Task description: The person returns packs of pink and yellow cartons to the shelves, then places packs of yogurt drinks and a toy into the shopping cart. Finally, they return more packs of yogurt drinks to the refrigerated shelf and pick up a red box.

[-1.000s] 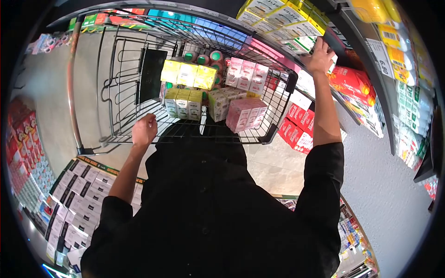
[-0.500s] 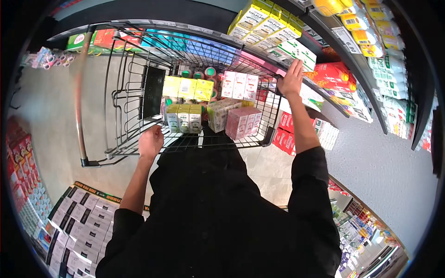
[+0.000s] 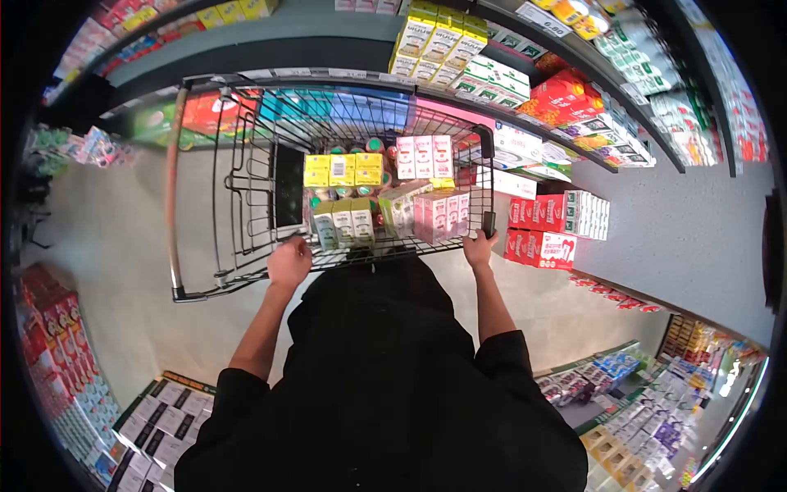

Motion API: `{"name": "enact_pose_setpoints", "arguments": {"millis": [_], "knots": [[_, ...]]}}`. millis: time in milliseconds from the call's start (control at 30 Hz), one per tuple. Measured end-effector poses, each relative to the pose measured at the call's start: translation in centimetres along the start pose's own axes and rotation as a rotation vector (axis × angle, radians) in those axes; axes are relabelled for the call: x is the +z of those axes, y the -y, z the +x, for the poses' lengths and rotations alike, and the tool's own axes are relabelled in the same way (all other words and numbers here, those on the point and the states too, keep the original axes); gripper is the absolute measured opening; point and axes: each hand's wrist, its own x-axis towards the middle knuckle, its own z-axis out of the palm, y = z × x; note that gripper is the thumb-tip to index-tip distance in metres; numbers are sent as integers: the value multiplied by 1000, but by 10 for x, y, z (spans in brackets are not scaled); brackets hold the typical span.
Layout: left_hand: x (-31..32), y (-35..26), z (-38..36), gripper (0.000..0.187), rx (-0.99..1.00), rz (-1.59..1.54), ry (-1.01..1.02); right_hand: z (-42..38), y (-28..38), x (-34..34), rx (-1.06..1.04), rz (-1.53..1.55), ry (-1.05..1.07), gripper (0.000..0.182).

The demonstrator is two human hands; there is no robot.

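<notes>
A pale shop floor point(image 3: 123, 246) is bordered by long dark shelves point(image 3: 328, 45), stocked with boxes and bags; alongside them a wire cart point(image 3: 488, 143) is placed, its long handle point(image 3: 174, 197) at the left; red boxes point(image 3: 541, 246) are stacked just beyond its right end.

Several goods are already loaded in the cart: yellow packs point(image 3: 340, 170), white-and-pink cartons point(image 3: 425, 156), yellow-topped cartons point(image 3: 344, 223), a pink pack point(image 3: 441, 215) and green-capped bottles point(image 3: 375, 144) partly hidden among them; similar yellow boxes point(image 3: 438, 41) are seen on the shelf; whether more is to be loaded cannot be told.

Both forearms are stretched forward; the left hand point(image 3: 289, 262) is curled nearly closed at the cart's near rim, with no pack seen in it; the right hand point(image 3: 478, 248) is bent narrowly at the near right corner; whether the wire is gripped by either cannot be told.
</notes>
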Motion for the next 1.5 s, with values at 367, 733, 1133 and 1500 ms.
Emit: {"name": "enact_pose_setpoints", "arguments": {"millis": [367, 733, 1133, 1500], "knots": [[-9, 12, -29, 22, 82, 189, -86, 7, -2, 15, 47, -30, 108, 63], [-19, 7, -30, 37, -120, 422, 274, -35, -7, 21, 68, 77, 30, 57], [-21, 27, -20, 49, -92, 516, 522, -71, -13, 45, 142, 112, -51, 59], [-28, 26, -19, 43, -41, 447, 449, -59, 1, 55, 327, -35, -10, 69]]}}
